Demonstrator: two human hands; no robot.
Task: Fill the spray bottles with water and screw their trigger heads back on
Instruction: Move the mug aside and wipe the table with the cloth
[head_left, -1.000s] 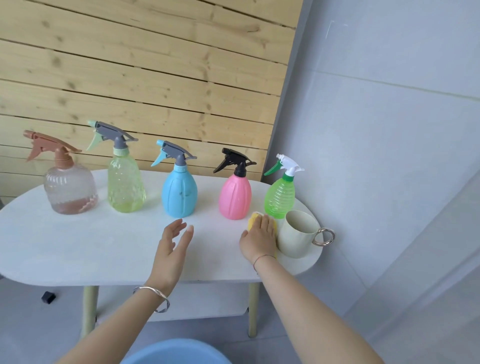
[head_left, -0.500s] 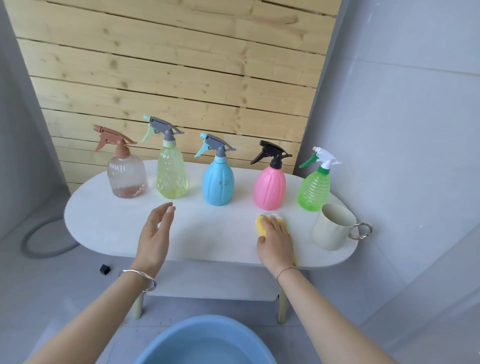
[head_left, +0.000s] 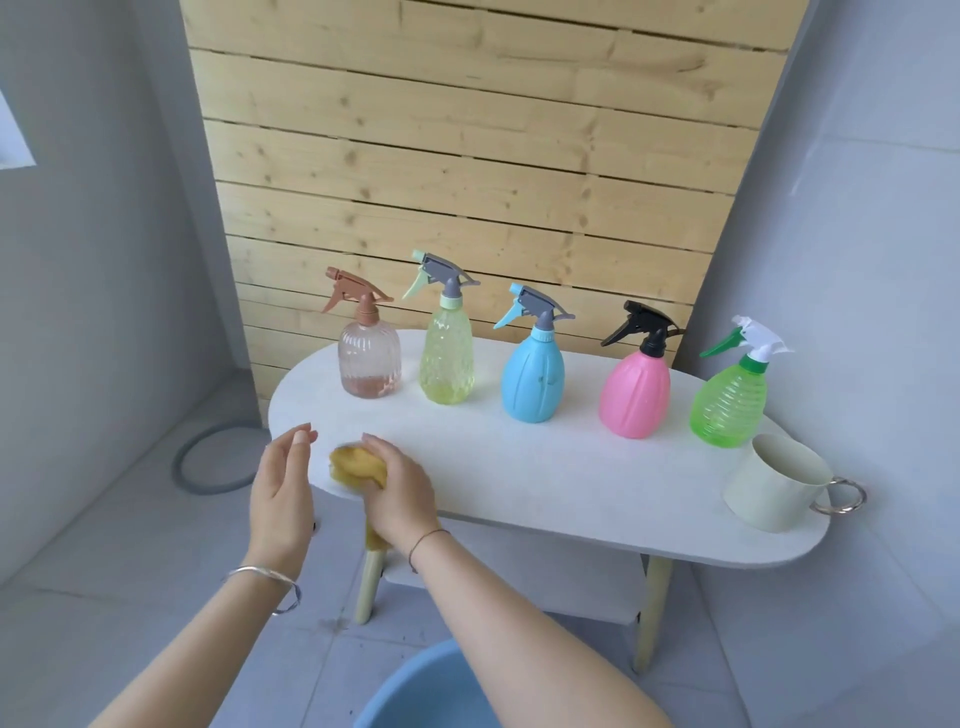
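Pink ribbed bottle (head_left: 635, 392), plastic — crumpled yellow cloth (head_left: 358, 467)

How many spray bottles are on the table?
5, in a row on the table, left to right: clear bottle, yellow bottle, blue bottle, pink bottle, green bottle. None looks hidden.

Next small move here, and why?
Probably put the yellow cloth down: the right hand grips it bunched at the table's near edge, the left hand is empty, and all five spray bottles have their heads on, so unscrewing needs both hands.
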